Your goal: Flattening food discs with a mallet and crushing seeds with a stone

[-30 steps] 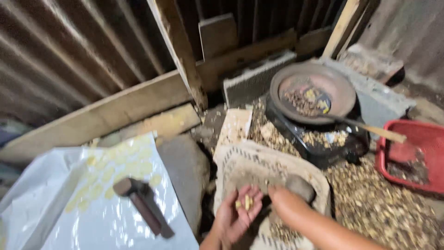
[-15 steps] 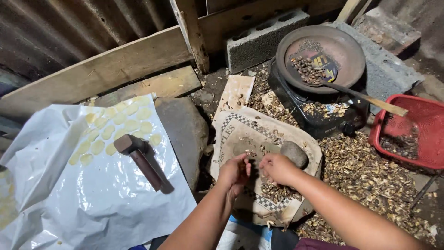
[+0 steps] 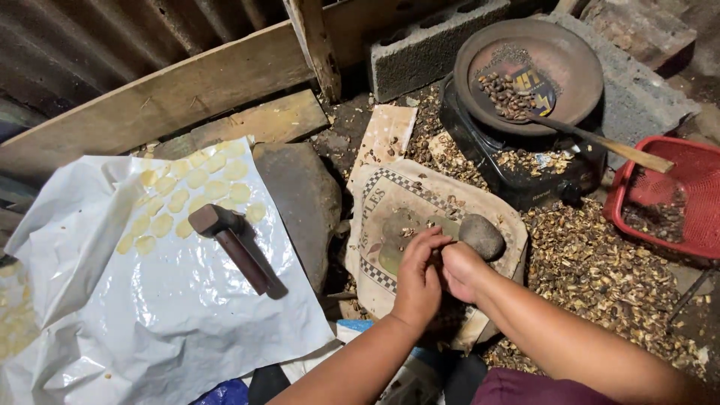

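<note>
My left hand (image 3: 417, 279) and right hand (image 3: 459, 268): touching each other, fingers curled over something small I cannot make out; whether either grip holds it, I cannot tell. Beneath them: printed sack (image 3: 390, 196). Just beside my right hand: rounded stone (image 3: 482, 236). Wooden mallet (image 3: 236, 246) on white plastic sheet (image 3: 150, 315), well apart.

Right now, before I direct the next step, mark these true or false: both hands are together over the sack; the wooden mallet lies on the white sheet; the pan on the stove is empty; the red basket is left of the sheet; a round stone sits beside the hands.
1. Left hand and right hand meet over the printed sack: true.
2. Wooden mallet lies on the white sheet: true.
3. Pan is empty: false, it holds dark seeds and a spoon.
4. Red basket is left of the sheet: false, far right.
5. Round stone sits beside the hands: true.
</note>
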